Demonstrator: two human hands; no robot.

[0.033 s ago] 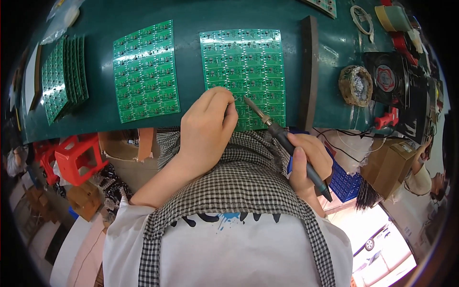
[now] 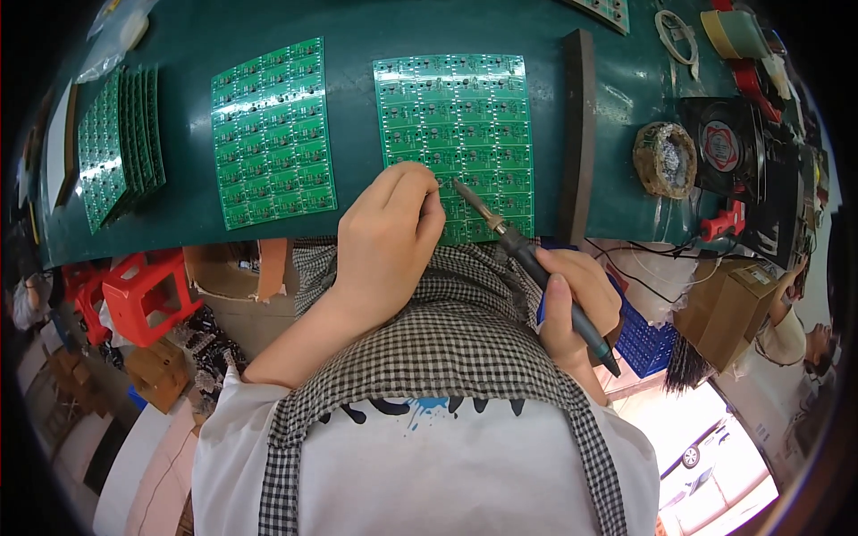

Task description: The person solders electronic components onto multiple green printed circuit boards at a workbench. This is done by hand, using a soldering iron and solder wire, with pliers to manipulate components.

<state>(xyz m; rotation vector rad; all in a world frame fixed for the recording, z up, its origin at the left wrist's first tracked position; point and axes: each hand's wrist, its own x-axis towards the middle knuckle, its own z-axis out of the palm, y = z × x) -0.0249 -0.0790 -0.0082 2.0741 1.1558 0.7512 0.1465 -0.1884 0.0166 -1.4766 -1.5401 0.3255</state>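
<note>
1. Across the green bench top [image 2: 357, 54], in the head view, the circuit-board panel [image 2: 487, 116] lies before me, its near edge by the bench's front edge. A dark bar [image 2: 578, 134] lies just beside it on the right.
2. My right hand [image 2: 581, 299] is wrapped around the grip of a soldering iron [image 2: 530, 261], which slants up and left so its tip is over the panel's lower middle. I cannot tell whether the tip touches.
3. My left hand [image 2: 389, 228] curls over the panel's lower left, thumb and forefinger drawn close together. Whether they pinch anything, I cannot tell.
4. Those fingertips are near the iron's tip; if it is hot, a small slip of my right wrist could burn me.
5. A wandering tip could also mark a neighbouring part, since the parts sit so tightly packed.
6. Leaning on the near edge might shift the panel, as I see nothing clamping it.
</note>
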